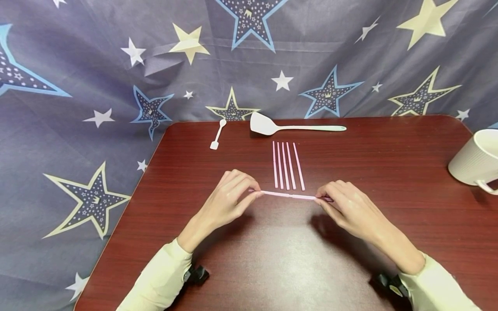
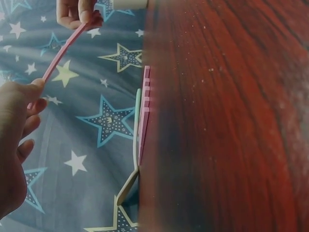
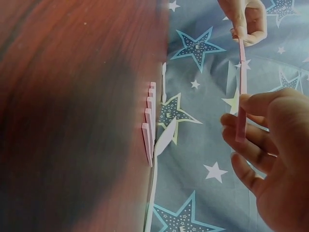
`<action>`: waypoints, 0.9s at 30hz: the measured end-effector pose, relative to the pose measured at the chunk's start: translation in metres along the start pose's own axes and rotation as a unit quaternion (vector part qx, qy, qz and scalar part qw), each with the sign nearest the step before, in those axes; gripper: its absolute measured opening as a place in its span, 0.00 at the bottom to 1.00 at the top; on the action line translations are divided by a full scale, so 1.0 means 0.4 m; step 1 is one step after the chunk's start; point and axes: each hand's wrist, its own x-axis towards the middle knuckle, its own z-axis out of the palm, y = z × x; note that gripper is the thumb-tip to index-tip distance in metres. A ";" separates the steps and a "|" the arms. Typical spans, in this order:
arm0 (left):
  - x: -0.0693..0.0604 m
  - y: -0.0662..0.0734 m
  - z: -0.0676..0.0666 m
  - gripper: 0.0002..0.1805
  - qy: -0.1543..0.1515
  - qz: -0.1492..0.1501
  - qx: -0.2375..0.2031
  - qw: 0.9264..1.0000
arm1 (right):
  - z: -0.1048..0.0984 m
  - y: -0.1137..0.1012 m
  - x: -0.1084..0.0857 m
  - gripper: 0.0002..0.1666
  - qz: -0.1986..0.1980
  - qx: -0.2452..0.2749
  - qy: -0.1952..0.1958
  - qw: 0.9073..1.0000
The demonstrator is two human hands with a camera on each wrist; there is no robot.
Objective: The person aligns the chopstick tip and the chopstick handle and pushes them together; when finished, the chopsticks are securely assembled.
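Observation:
A thin pink stick (image 1: 277, 193), with a small seam near its middle, is stretched level between both hands just above the table. My left hand (image 1: 229, 196) pinches one end between thumb and forefinger. At the other end, my right hand (image 1: 350, 209) pinches it the same way; in the right wrist view a short length of the stick (image 3: 243, 77) sticks out past the fingers. Several similar pink sticks (image 1: 285, 166) lie side by side on the table just beyond the held one, the rightmost slightly apart and slanted.
A white spatula (image 1: 262, 124) with a pale green handle end lies along the table's back edge. To its left is a small white double-ended scoop (image 1: 218, 134). A white ribbed mug (image 1: 468, 162) stands at the far right. Behind the brown table (image 1: 389, 155) hangs a star-patterned curtain (image 1: 249, 69).

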 end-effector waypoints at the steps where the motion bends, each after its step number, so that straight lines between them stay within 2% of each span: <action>1: 0.001 0.001 0.000 0.06 -0.001 -0.001 -0.003 1.000 | 0.001 -0.001 -0.001 0.25 0.000 -0.001 0.002 1.000; 9: -0.004 0.002 0.005 0.05 0.004 -0.012 -0.033 0.999 | 0.007 -0.003 -0.004 0.25 0.005 0.007 0.010 1.000; 13: -0.003 0.005 0.008 0.09 0.032 -0.033 -0.092 0.995 | 0.010 -0.003 -0.007 0.24 0.010 0.038 0.022 0.999; 15: 0.000 0.009 0.009 0.10 0.054 -0.052 -0.134 0.988 | 0.012 -0.003 -0.009 0.22 0.018 0.067 0.024 0.997; 17: 0.004 0.013 0.012 0.11 0.074 -0.077 -0.175 0.979 | 0.016 -0.005 -0.012 0.20 0.027 0.101 0.024 0.994; 21: 0.012 0.021 0.016 0.09 0.102 -0.134 -0.237 0.957 | 0.025 -0.014 -0.016 0.01 0.050 0.171 0.019 0.984; 24: 0.018 0.025 0.018 0.08 0.115 -0.163 -0.255 0.946 | 0.031 -0.023 -0.019 0.16 0.069 0.201 0.013 0.977; 27: 0.026 0.029 0.019 0.07 0.124 -0.177 -0.255 0.943 | 0.034 -0.032 -0.019 0.19 0.094 0.212 0.003 0.973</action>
